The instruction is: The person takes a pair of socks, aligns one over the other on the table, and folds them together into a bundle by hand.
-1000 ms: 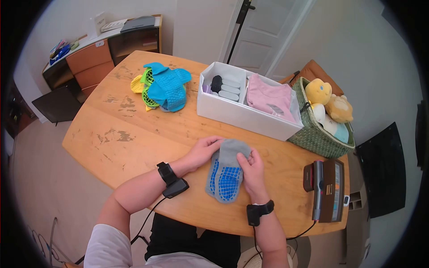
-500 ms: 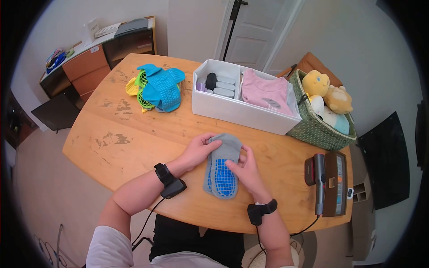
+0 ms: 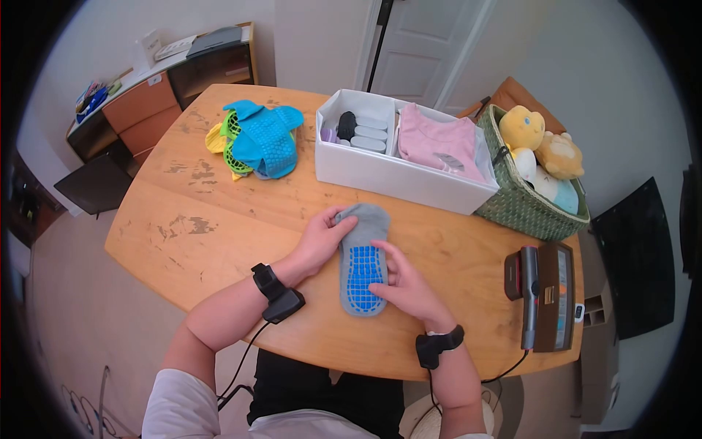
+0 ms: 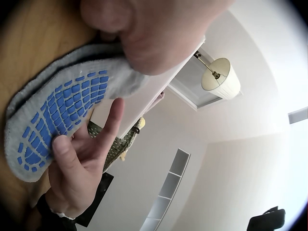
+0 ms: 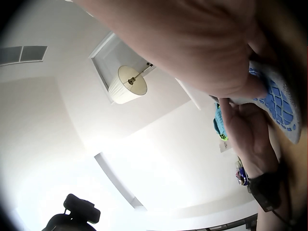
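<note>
- Pictured over a wooden table (image 3: pixel 212 260), between both hands: grey sock (image 3: pixel 358 267), blue grid on the sole.
- Visible from the left wrist, hidden from the head: second grey layer (image 4: pixel 48 75) beneath.
- Pinched near the cuff by the left hand (image 3: pixel 322 235).
- Touched along the sole by the right hand (image 3: pixel 409 285), thumb and index spread apart.
- Beyond: white box (image 3: pixel 402 183), pink garment (image 3: pixel 439 143) inside.
- In wrist views only: pale lampshade (image 5: pixel 127 86).
- Too small to read: label (image 3: pixel 155 80) on a brown drawer (image 3: pixel 139 106).

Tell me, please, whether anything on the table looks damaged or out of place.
Yes: the wooden tabletop has dark, ragged patches on its left side, where the finish looks worn or peeled, unlike the smoother wood around the grey grip socks. Nothing appears spilled.
</note>
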The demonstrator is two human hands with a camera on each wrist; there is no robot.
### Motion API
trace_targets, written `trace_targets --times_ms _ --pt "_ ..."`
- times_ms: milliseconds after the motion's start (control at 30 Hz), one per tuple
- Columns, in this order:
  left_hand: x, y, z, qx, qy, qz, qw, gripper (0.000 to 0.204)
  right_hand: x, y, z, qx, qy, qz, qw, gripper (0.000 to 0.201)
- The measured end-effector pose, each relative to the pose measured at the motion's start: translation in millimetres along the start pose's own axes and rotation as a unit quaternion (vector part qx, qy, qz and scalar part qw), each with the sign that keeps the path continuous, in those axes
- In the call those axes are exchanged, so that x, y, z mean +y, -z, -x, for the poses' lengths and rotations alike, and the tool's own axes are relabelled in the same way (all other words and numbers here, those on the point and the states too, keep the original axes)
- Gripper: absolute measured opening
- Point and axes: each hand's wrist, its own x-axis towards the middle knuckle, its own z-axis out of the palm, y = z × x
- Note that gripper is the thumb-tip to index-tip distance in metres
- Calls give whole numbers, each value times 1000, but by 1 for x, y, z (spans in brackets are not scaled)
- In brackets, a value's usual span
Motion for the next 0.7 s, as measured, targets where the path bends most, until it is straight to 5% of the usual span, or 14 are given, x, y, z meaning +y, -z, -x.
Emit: trace_targets --times_ms 267,700 --pt "-1 14 -9 7 -27 -51 998 31 0 1 1 -2 10 15 1000 69" --pt "11 19 -13 -2 7 57 998 36 11 9 -2 -24 7 94 995 67"
